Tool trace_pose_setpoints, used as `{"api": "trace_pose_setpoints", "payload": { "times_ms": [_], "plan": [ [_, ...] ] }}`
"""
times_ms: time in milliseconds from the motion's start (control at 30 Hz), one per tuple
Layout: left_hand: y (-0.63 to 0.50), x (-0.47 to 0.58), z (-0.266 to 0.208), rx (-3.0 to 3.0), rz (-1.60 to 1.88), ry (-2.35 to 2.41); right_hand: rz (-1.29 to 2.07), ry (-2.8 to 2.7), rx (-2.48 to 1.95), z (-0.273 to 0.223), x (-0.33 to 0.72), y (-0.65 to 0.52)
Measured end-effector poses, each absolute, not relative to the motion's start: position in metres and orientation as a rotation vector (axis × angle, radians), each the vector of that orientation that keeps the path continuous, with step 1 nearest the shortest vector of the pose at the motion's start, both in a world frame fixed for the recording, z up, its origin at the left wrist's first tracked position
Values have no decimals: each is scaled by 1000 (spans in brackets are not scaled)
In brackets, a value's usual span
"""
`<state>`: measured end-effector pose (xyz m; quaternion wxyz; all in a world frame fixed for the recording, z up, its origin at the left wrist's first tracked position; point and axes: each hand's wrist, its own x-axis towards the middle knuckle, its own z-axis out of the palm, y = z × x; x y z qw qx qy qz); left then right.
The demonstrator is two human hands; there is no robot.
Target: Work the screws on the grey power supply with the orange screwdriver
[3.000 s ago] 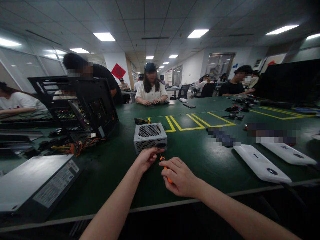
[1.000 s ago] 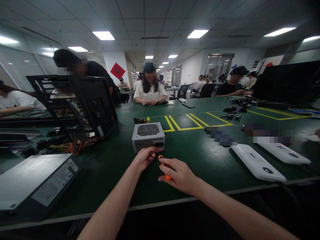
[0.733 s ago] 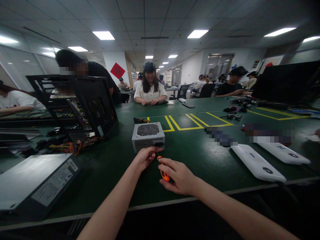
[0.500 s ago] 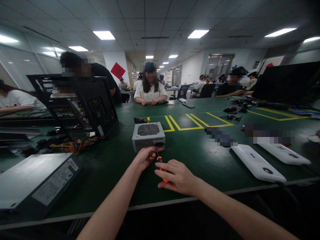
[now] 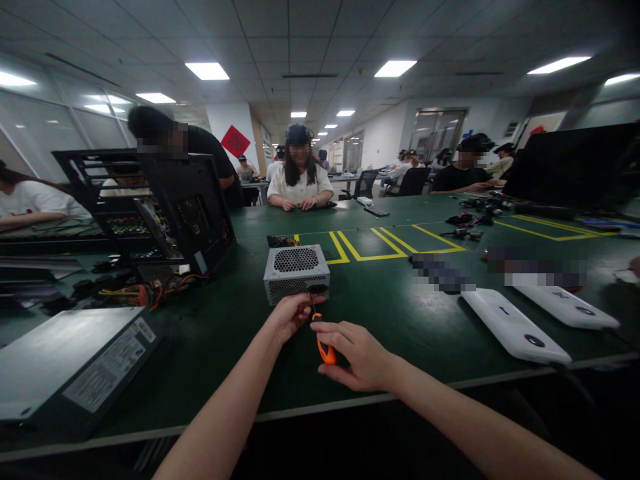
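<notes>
A grey power supply unit (image 5: 296, 272) with a honeycomb vent stands on the green table in front of me, its black socket facing my hands. My left hand (image 5: 291, 316) is closed at its near side, thumb and fingertips pinched around the thin shaft just below the socket. An orange and black screwdriver (image 5: 327, 353) points away from me, its tip up against the unit. My right hand (image 5: 357, 355) holds the handle between thumb and fingers, with the palm off it. The screw under the tip is too small to make out.
A larger power supply (image 5: 65, 360) lies at the left, near an open black computer case (image 5: 193, 213) with loose cables (image 5: 155, 293). White power-bank-like devices (image 5: 515, 325) lie at the right. A person (image 5: 300, 177) sits across the table (image 5: 240, 393); others are behind.
My right hand's fingers have shifted on the screwdriver handle, so more of its orange end shows. My left hand and the power supply have stayed in place.
</notes>
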<state>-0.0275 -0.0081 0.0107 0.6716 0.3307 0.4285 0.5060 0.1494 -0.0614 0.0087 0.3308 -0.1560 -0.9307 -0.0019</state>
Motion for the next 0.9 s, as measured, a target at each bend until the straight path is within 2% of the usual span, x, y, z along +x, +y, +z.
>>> {"api": "trace_pose_setpoints", "payload": {
  "times_ms": [267, 567, 767, 900],
  "plan": [
    [-11, -25, 15, 736, 1135, 999, -38, -2548, -383, 11, 148, -60],
    [-10, -26, 14, 752, 1128, 992, -178, -2307, -436, 3, 149, -57],
    [-10, -25, 14, 759, 1120, 986, -83, -2253, -478, 2, 151, -57],
    [-10, -26, 13, 764, 1120, 984, -167, -2243, -469, 1, 151, -58]
  ]
}}
